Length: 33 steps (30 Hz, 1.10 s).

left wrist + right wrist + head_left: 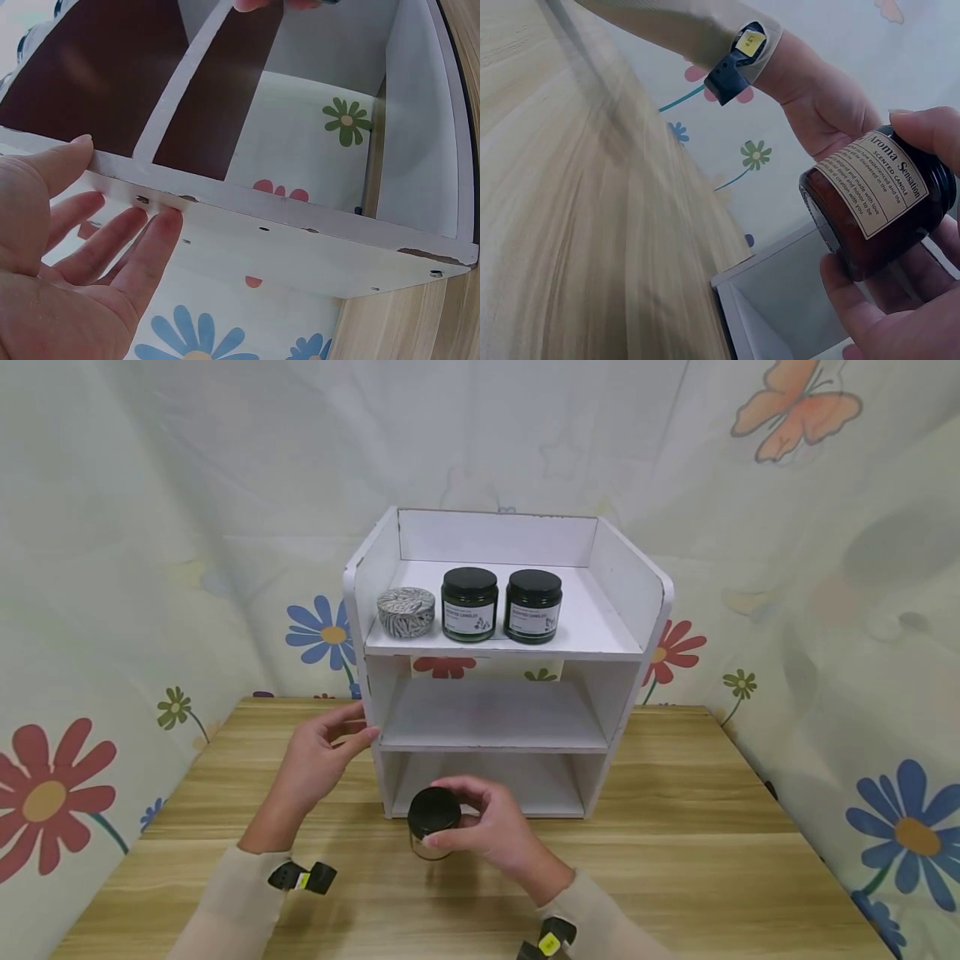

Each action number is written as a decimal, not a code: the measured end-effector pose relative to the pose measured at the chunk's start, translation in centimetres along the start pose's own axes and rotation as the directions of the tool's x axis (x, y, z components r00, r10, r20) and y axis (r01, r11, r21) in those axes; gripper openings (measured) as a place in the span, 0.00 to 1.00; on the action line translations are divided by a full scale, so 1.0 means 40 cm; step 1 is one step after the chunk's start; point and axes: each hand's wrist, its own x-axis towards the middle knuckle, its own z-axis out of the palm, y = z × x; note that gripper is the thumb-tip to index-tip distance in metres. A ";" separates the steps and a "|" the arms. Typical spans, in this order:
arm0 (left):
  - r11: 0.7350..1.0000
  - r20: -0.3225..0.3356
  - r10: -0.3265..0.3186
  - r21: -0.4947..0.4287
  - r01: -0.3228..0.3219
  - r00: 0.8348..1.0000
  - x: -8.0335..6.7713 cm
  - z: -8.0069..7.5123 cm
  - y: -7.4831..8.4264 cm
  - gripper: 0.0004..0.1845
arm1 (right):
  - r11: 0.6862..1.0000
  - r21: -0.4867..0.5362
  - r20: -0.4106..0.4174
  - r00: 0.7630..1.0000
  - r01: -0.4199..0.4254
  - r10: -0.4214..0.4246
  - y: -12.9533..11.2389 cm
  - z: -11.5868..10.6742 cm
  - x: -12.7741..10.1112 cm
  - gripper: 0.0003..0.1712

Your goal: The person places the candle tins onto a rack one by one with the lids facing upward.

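My right hand (495,831) grips a scented candle jar (434,811) by its upper part, in front of the lowest compartment of a white shelf unit (495,714). The jar has a black lid; in the right wrist view its dark reddish-brown glass carries a cream label (881,184) reading "Aroma Sensation". At the unit's left panel, my left hand (318,764) touches the wood with relaxed fingers. The left wrist view shows the thumb (71,161) on the front edge and the other fingers along the outer side.
On the top board stand a round patterned tin (407,612) and two dark green candle jars (469,604) (533,607) with black lids. The unit rests on a wood-grain table (675,860). Behind it hangs a flower-printed cloth (247,460).
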 end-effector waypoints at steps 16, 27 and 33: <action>1.000 0.000 0.012 -0.001 -0.012 1.000 0.002 0.000 -0.004 0.35 | 0.998 0.049 -0.001 0.999 0.037 -0.037 -0.023 -0.008 -0.012 0.37; 1.000 -0.004 0.016 0.006 -0.016 1.000 -0.001 0.000 0.001 0.34 | 0.996 0.049 0.012 0.997 0.075 -0.075 -0.039 -0.012 -0.021 0.37; 1.000 -0.003 0.011 0.000 -0.011 1.000 -0.001 0.000 0.003 0.34 | 0.996 0.063 0.022 0.998 0.055 -0.056 -0.051 -0.011 -0.027 0.37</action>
